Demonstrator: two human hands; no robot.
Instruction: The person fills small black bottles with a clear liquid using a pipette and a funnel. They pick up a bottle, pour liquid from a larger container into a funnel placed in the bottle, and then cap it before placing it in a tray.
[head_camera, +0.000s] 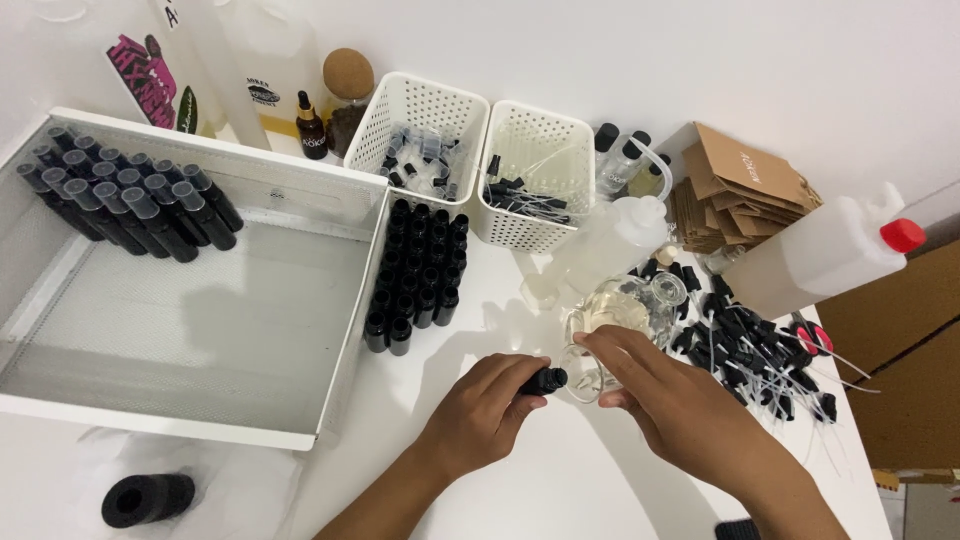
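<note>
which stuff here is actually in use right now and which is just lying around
In use:
left hand
small black bottle
right hand
glass jug

Lying about:
mesh tray
black bottles standing in rows
two white baskets
pile of spray pumps
cardboard boxes

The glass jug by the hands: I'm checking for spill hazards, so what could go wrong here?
The right hand tips the glass jug beside the small black bottle held by the left hand; liquid could miss its narrow neck. The open black bottles standing close by could topple if bumped.
</note>
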